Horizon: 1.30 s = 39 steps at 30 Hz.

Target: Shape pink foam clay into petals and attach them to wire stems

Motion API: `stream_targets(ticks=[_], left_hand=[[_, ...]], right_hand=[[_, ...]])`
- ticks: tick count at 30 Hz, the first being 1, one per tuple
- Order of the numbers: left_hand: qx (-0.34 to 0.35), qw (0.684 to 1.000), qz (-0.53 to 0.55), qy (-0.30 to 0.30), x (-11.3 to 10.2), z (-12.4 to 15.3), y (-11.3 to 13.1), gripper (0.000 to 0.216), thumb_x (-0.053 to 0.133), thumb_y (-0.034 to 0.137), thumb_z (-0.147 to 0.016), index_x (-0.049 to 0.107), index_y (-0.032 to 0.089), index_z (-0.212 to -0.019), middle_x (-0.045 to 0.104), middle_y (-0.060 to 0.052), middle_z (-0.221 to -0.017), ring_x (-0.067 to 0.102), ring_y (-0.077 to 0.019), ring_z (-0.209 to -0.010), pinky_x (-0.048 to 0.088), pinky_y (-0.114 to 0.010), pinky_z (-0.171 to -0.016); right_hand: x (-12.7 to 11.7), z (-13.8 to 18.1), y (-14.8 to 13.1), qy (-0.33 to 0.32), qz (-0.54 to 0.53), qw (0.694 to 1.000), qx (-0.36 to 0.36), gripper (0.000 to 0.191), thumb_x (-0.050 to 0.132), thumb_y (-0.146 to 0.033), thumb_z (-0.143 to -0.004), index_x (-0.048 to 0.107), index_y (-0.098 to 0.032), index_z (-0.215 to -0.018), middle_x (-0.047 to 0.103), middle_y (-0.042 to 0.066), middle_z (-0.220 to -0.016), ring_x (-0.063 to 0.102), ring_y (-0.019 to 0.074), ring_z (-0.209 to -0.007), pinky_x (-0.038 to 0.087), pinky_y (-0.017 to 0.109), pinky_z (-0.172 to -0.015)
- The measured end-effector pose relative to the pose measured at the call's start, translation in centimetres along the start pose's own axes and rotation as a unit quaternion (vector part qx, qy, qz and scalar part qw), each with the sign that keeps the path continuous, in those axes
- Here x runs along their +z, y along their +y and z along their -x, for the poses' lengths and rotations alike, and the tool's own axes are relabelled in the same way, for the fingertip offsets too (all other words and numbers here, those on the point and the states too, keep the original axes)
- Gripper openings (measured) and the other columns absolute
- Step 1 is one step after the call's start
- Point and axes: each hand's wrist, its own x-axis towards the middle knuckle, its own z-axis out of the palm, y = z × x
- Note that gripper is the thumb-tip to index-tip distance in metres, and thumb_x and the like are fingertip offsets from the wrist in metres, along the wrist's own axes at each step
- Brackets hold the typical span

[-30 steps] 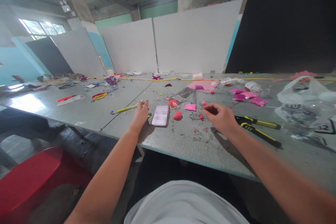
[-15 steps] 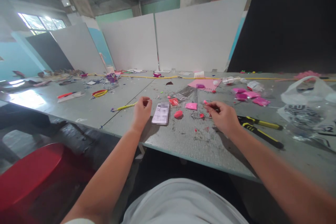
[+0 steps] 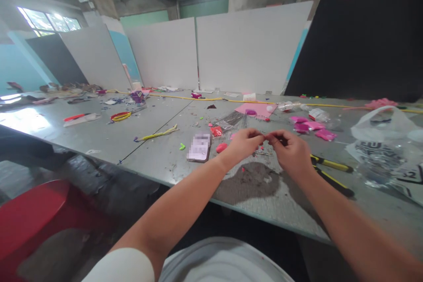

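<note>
My left hand (image 3: 243,143) and my right hand (image 3: 291,152) meet above the grey table (image 3: 158,158), fingertips pinched together on a small thing I cannot make out. Both hands hover a little over the surface, with a dark shadow under them. A phone (image 3: 199,147) lies flat just left of my left hand. A red clay lump (image 3: 221,147) and a small red packet (image 3: 217,131) lie beside it. Thin wires in a clear sleeve (image 3: 231,119) lie behind my left hand.
Yellow-handled pliers (image 3: 330,169) lie right of my right hand. Pink packets (image 3: 312,125) and a pink sheet (image 3: 256,108) lie further back. A clear plastic bag (image 3: 386,141) stands at the right. A yellow-green stem (image 3: 155,134) lies left. A red stool (image 3: 36,224) stands lower left.
My left hand has left the spot by the phone and moved right to meet my right hand. Both hands have risen off the table and pinched together.
</note>
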Motion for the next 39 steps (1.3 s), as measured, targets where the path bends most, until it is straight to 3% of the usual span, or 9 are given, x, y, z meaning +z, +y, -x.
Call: stream_targets(ticks=[5,11,20,27,31,39], left_hand=[[0.037,0.996,0.076,-0.019,-0.6,0.8,-0.9,0.033,0.069,0.048,-0.084,0.064,0.015,-0.086,0.056,0.004,-0.067,0.049,-0.0076,-0.058,0.04,-0.023,-0.057],[-0.04,0.994,0.079,-0.066,-0.9,1.1,-1.8,0.025,0.07,0.036,-0.083,0.066,0.013,-0.093,0.057,0.004,-0.069,0.051,-0.0065,-0.059,0.04,-0.023,-0.06],[-0.036,0.988,0.13,-0.073,-1.1,1.2,-1.3,0.014,0.066,0.028,-0.079,0.063,0.014,-0.082,0.055,0.004,-0.066,0.05,-0.0068,-0.057,0.039,-0.024,-0.06],[-0.045,0.979,0.169,-0.1,-1.2,1.5,-0.9,0.024,0.071,0.034,-0.079,0.058,0.016,-0.071,0.051,0.004,-0.06,0.047,-0.0078,-0.057,0.036,-0.025,-0.058],[-0.067,0.965,0.232,-0.102,-1.2,1.5,-0.7,0.029,0.079,0.035,-0.075,0.059,0.015,-0.072,0.049,0.004,-0.061,0.045,-0.0077,-0.056,0.033,-0.025,-0.057],[-0.077,0.947,0.297,-0.096,-1.2,1.6,-0.5,0.029,0.084,0.033,-0.072,0.063,0.013,-0.074,0.049,0.003,-0.062,0.046,-0.0073,-0.058,0.031,-0.024,-0.057]], right_hand=[[0.1,0.2,-0.4,-0.018,0.022,0.996,-0.088,0.028,0.061,-0.046,-0.097,0.074,-0.021,-0.093,0.077,0.009,-0.088,0.072,0.0256,-0.079,0.055,0.037,-0.07],[0.7,0.6,-0.3,-0.029,0.017,0.985,-0.169,0.016,0.059,-0.029,-0.098,0.075,-0.023,-0.1,0.078,0.009,-0.1,0.073,0.0261,-0.093,0.057,0.039,-0.078],[0.4,0.7,-0.6,-0.029,-0.014,0.988,-0.153,0.006,0.072,-0.028,-0.089,0.074,-0.024,-0.093,0.077,0.004,-0.084,0.072,0.0203,-0.071,0.058,0.034,-0.065],[0.0,1.1,-1.4,-0.041,-0.008,0.989,-0.144,0.014,0.071,-0.039,-0.093,0.077,-0.028,-0.097,0.08,0.006,-0.095,0.075,0.0253,-0.085,0.061,0.041,-0.077],[-0.2,1.3,-1.6,-0.05,-0.007,0.983,-0.177,0.016,0.066,-0.035,-0.097,0.079,-0.029,-0.104,0.081,0.006,-0.101,0.075,0.0262,-0.094,0.061,0.043,-0.083],[-0.4,1.5,-1.9,-0.042,-0.007,0.98,-0.194,0.023,0.068,-0.031,-0.098,0.077,-0.027,-0.118,0.082,0.007,-0.109,0.078,0.0231,-0.088,0.063,0.037,-0.072]])
